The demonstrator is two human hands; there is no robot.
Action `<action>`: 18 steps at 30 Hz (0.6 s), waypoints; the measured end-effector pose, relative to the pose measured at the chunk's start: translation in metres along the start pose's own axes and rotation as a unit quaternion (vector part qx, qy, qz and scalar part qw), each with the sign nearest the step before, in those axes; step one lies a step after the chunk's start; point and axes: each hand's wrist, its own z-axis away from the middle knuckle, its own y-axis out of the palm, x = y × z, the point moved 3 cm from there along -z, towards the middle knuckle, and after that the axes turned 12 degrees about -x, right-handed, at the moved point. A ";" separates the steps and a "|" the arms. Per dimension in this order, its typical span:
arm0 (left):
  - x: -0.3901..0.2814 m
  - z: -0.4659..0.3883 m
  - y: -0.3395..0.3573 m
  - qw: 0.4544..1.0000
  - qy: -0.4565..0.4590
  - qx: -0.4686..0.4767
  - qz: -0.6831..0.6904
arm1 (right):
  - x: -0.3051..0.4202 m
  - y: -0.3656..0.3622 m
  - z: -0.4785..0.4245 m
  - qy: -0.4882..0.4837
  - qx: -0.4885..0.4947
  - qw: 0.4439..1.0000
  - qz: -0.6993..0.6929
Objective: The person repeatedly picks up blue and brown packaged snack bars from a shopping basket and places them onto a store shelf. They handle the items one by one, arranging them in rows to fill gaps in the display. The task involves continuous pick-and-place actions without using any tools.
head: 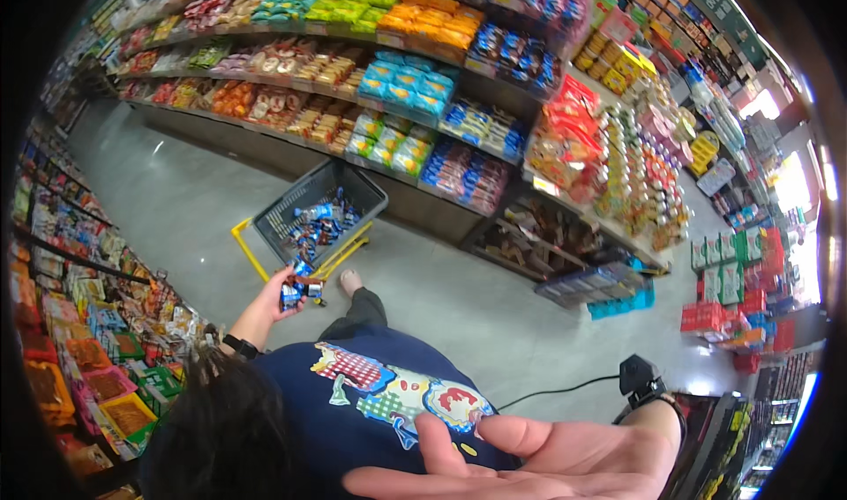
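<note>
My left hand [274,295] is closed around several small blue-and-brown wrapped snacks [301,288], probably candies. It is beside the near edge of a dark grey shopping basket [360,215], which sits on a yellow-framed trolley [241,239]. Inside the basket lies a loose heap of similar blue wrapped packets [324,225]. Close to the camera, at the bottom right, my right hand [536,457] is raised in front of my navy shirt [278,374]. Its fingers are apart and hold nothing; the lower part is cut off by the picture's edge.
Tiered shelves [298,83] of packaged snacks run along the far side. A display of jars and red bags [595,163] stands to the right. Packaged goods [119,381] line the left. A cable [559,391] runs to a device [638,377] on my right wrist.
</note>
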 end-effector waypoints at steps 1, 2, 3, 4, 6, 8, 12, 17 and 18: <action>-0.001 0.004 0.009 1.000 0.002 0.016 0.000 | 0.000 -0.014 0.003 0.015 0.004 1.000 -0.010; 0.004 0.012 0.017 0.999 -0.007 0.044 0.004 | 0.000 -0.028 0.005 0.032 0.011 0.999 -0.026; 0.007 0.020 0.021 0.999 0.000 0.039 -0.006 | 0.006 -0.044 0.008 0.072 0.017 0.997 -0.012; 0.012 0.028 0.028 0.999 0.007 0.034 -0.016 | 0.006 -0.053 0.014 0.073 -0.010 0.997 -0.007; 0.012 0.040 0.053 0.997 0.038 0.044 -0.056 | -0.001 -0.075 0.026 0.026 -0.080 0.996 0.004; 0.011 0.058 0.066 0.993 0.063 0.075 -0.061 | 0.015 -0.088 0.040 0.092 -0.129 0.985 0.064; -0.008 0.098 0.136 0.947 0.159 0.243 -0.139 | 0.052 -0.115 0.054 0.317 -0.189 0.929 0.018; 0.011 0.171 0.195 0.893 0.241 0.299 -0.236 | 0.158 0.038 0.101 0.772 0.011 0.455 -0.443; 0.017 0.177 0.203 0.884 0.217 0.319 -0.265 | 0.175 0.045 0.101 0.794 -0.009 0.366 -0.485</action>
